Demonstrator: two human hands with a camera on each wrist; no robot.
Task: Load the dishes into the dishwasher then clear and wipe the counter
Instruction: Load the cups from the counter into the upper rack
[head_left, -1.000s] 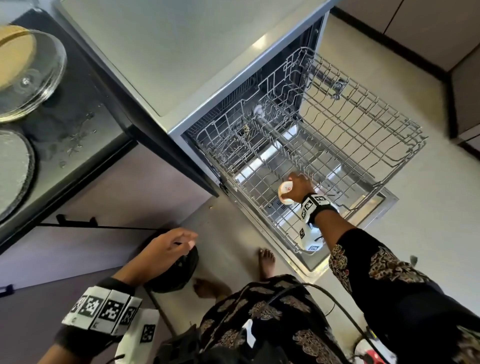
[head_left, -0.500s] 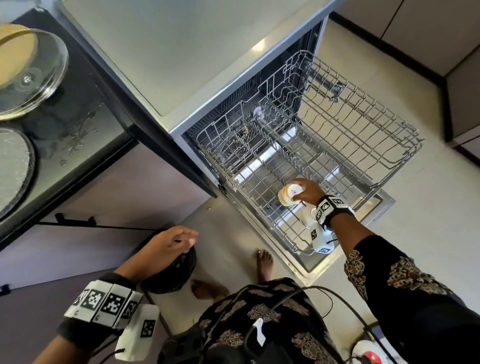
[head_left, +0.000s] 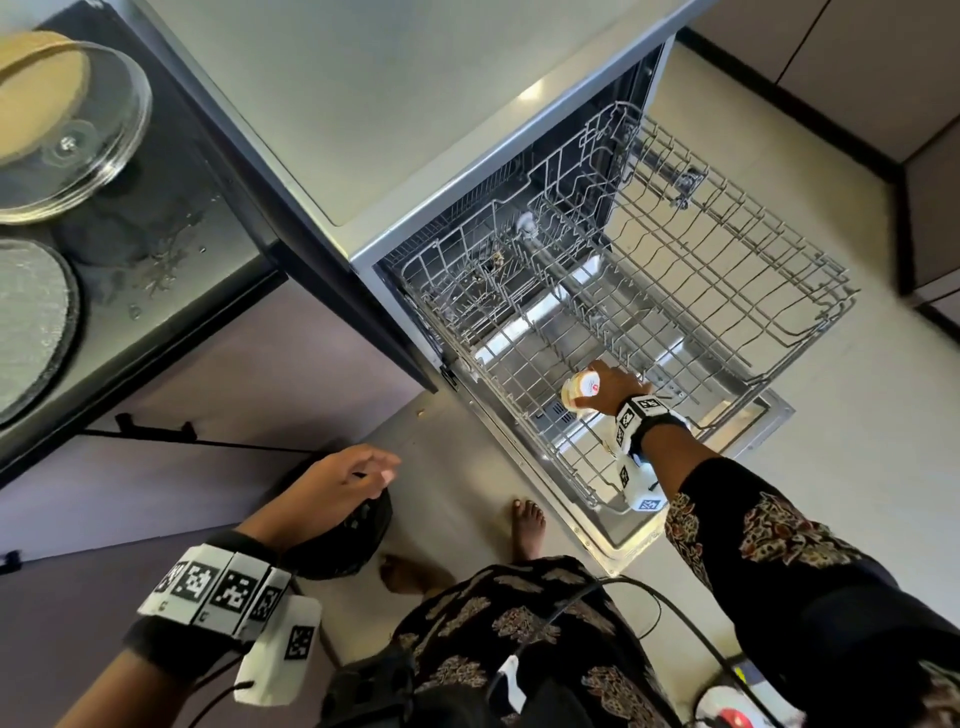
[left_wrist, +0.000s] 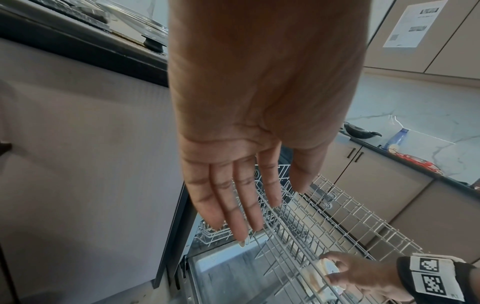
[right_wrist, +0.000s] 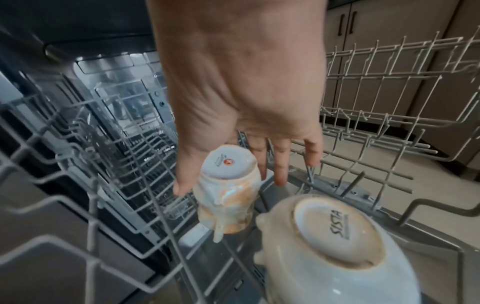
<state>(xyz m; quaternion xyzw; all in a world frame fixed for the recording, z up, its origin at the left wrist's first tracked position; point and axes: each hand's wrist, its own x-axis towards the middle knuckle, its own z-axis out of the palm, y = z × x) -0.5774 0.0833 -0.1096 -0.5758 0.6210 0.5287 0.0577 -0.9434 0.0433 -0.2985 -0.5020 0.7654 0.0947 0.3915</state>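
My right hand (right_wrist: 231, 183) grips a cream mug (right_wrist: 226, 207) upside down, thumb on one side and fingers on the other, low among the tines of the pulled-out dishwasher rack (right_wrist: 376, 86). Right beside the mug, a pale bowl (right_wrist: 337, 246) lies upside down in the same rack. The head view has the mug (head_left: 579, 392) near the rack's (head_left: 701, 291) front, with the right hand (head_left: 608, 382) over it. My left hand (head_left: 353, 475) hangs open with straight fingers (left_wrist: 233, 205) in front of the cabinet and holds nothing.
The dishwasher door (head_left: 763, 426) lies open flat over the floor. On the dark counter at left sit a glass lid (head_left: 72, 135) and a round dark dish (head_left: 31, 322), with water drops between them. A black round bin (head_left: 348, 540) stands on the floor under my left hand.
My right hand has carried the mug slightly lower and toward the rack's front. The left hand has hardly moved.
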